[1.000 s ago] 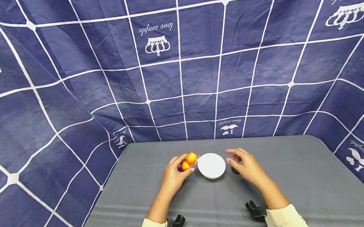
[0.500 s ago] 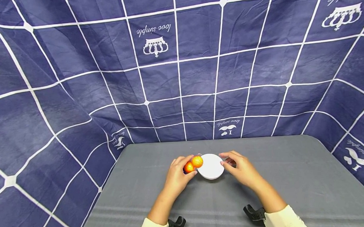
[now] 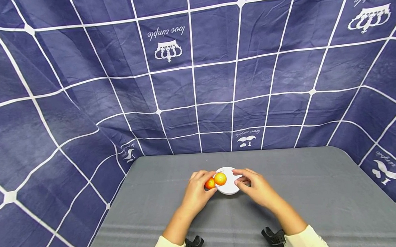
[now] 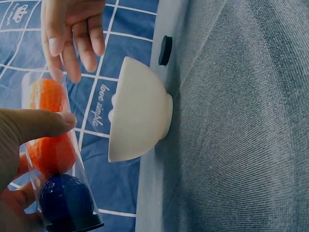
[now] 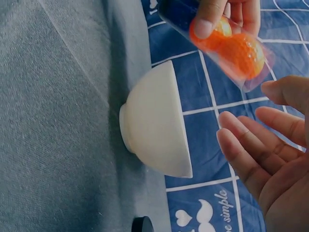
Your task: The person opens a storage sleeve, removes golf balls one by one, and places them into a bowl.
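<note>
My left hand [image 3: 197, 190] grips a clear plastic tube [image 4: 82, 166] tilted above the left side of a white bowl [image 3: 229, 190]. Two orange dimpled balls [image 5: 244, 55] and a dark blue ball [image 4: 66, 199] are stacked inside it, the blue one at the black-capped end. The tube's other end points toward my right hand [image 3: 258, 190]. That hand hovers over the bowl's right side with fingers loosely bent and holds nothing; its fingertips are right by the tube's end in the left wrist view. The bowl [image 5: 157, 121] stands upright on the table, its inside hidden in the wrist views.
A small black round cap [image 4: 165, 50] lies on the grey cloth-covered table [image 3: 149, 215], to the right of the bowl. Behind the table hangs a blue curtain [image 3: 216, 85] with white grid lines. Black wrist mounts [image 3: 273, 237] sit at both cream sleeves.
The left hand has carried the tube rightward until it overlaps the bowl, tilting it further. My right hand has moved left from beside the bowl to over its right rim.
</note>
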Available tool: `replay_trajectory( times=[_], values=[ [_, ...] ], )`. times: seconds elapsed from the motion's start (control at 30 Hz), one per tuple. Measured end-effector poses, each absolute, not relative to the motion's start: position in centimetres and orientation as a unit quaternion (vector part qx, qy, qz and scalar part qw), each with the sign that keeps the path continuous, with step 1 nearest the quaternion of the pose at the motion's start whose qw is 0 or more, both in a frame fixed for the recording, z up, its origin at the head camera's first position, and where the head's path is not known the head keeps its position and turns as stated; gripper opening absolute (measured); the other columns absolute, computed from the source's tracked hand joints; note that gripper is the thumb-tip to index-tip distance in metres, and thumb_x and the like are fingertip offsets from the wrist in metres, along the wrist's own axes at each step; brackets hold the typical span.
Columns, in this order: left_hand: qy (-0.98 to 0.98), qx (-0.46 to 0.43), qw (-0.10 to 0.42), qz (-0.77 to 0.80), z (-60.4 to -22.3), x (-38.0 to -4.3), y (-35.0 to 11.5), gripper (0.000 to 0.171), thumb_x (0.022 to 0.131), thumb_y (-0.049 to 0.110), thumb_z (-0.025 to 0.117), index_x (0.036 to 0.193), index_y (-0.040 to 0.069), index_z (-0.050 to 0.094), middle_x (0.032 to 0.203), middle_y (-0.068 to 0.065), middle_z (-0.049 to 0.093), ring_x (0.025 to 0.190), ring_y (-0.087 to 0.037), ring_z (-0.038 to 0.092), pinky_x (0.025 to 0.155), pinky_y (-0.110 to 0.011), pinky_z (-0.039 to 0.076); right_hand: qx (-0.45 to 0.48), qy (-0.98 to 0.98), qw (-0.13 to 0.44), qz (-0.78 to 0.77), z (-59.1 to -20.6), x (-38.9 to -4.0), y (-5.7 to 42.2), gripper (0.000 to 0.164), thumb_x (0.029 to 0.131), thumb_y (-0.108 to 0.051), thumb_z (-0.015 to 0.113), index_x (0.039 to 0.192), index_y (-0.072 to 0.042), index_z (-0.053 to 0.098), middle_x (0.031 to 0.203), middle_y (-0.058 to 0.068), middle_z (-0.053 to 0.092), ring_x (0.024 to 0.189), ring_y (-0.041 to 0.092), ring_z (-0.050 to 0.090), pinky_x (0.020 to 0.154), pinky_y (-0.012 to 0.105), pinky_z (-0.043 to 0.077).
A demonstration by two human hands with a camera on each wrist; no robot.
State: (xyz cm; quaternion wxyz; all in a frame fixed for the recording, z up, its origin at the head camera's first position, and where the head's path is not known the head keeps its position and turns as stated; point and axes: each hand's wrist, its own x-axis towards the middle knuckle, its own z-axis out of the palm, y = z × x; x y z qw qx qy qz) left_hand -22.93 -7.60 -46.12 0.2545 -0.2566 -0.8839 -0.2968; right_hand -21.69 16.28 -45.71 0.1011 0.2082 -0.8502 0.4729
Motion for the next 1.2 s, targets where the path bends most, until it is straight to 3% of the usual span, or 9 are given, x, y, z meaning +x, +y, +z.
replay_trajectory(
  times=[0.33, 0.63, 0.97, 1.2],
  values=[
    [-0.898, -0.26, 0.248, -0.255, -46.0, -23.0, -7.4, 0.054, 0.069, 0.014, 0.092, 0.12, 0.017, 0.074, 0.105, 0.003, 0.072, 0.101, -0.019, 0.06, 0.09, -0.038, 0.047, 0.21, -0.827, 0.075, 0.517, -46.6, -21.6, 15.8, 0.039, 0.093, -0.008, 0.07, 0.131, -0.001, 0.063, 0.123, 0.019, 0.068, 0.099, 0.013, 0.071, 0.085, 0.021, 0.058],
    [-0.903, -0.28, 0.254, -0.206, -45.9, -22.8, -7.3, 0.056, 0.07, 0.014, 0.092, 0.122, 0.02, 0.073, 0.107, 0.004, 0.07, 0.103, -0.019, 0.06, 0.085, -0.037, 0.045, 0.203, -0.807, 0.038, 0.553, -47.4, -21.6, 15.2, 0.044, 0.095, -0.014, 0.07, 0.135, -0.001, 0.06, 0.129, 0.02, 0.065, 0.105, 0.017, 0.072, 0.087, 0.02, 0.057],
    [-0.905, -0.294, 0.269, -0.151, -45.6, -22.7, -7.4, 0.053, 0.071, 0.013, 0.09, 0.12, 0.022, 0.073, 0.107, 0.005, 0.069, 0.105, -0.019, 0.06, 0.089, -0.038, 0.045, 0.202, -0.79, 0.004, 0.578, -48.0, -21.9, 15.2, 0.044, 0.096, -0.012, 0.067, 0.136, 0.004, 0.057, 0.13, 0.028, 0.063, 0.097, 0.006, 0.07, 0.082, 0.017, 0.056],
    [-0.898, -0.305, 0.289, -0.134, -45.6, -22.7, -7.5, 0.053, 0.068, 0.008, 0.09, 0.118, 0.021, 0.074, 0.104, 0.004, 0.068, 0.104, -0.021, 0.06, 0.091, -0.04, 0.045, 0.198, -0.771, -0.027, 0.605, -48.1, -22.1, 15.1, 0.043, 0.098, -0.009, 0.063, 0.137, 0.006, 0.055, 0.128, 0.03, 0.063, 0.099, 0.023, 0.073, 0.085, 0.025, 0.059]
  ],
)
